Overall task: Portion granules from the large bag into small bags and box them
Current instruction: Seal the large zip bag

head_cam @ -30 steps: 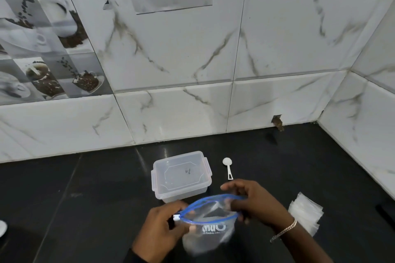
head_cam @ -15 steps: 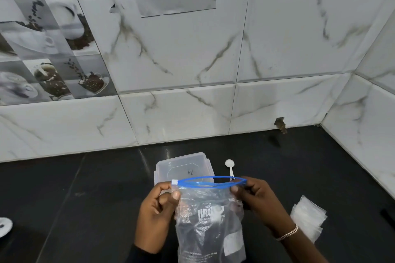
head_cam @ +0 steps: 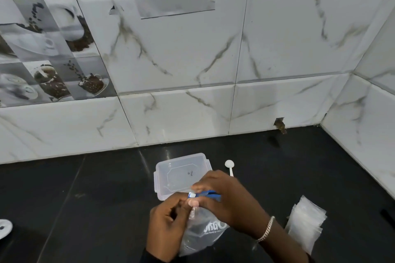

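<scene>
A: Large bag (head_cam: 205,232): held low over the counter (head_cam: 85,209), in front of the lidded box (head_cam: 181,175). Grip?
B: Left hand (head_cam: 168,226) pinching the bag's corner; right hand (head_cam: 230,203) clamped over the blue zip (head_cam: 208,193).
A: Risks?
B: Sudden give at the zip, bag tipping, granules spilt.
A: Unclear?
B: Zip open or closed: covered by fingers. Granule level hard to make out.

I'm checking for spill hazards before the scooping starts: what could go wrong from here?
1. The left hand and the right hand both pinch the large bag by its blue zip top, and its bottom is not visibly supported. A sudden tug could tip it and spill granules onto the counter.
2. The spoon and the lidded box lie just behind the hands, so a forward jerk may knock them.
</scene>
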A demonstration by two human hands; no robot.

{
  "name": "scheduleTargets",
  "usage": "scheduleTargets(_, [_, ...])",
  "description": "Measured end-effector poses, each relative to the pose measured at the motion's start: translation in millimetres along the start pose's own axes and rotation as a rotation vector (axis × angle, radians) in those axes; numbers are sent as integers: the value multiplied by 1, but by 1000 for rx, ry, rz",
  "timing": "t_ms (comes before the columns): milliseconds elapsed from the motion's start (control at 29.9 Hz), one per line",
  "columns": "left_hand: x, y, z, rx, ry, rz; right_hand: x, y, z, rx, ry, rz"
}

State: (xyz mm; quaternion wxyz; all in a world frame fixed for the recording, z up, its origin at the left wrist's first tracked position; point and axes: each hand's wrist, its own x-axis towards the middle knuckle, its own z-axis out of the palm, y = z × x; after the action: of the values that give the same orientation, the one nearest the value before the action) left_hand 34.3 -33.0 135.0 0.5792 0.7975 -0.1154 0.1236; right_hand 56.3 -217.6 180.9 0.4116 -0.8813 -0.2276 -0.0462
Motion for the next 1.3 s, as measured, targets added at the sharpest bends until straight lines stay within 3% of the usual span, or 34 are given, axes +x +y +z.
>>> scheduleTargets(234, [1, 7, -1, 66, -56, 62, 9, 1, -2, 176, -84, 99])
scheduleTargets(535, [1, 19, 1, 80, 8, 127, 13, -1, -16, 68, -222, -45])
scheduleTargets(802, [7, 26, -16, -77, 165, 0, -7, 15, -43, -94, -249, -3])
scheduleTargets(1003, [4, 20, -23, -117, 168, -71, -35, 31, -65, -116, -201, 19])
scheduleTargets(1204, [8, 21, -11, -198, 140, -131, -57, 48, -75, 40, -130, 152])
scheduleTargets(1304, [17, 22, 5, -312, 130, -163, -70, 58, -68, 405, -6, 313])
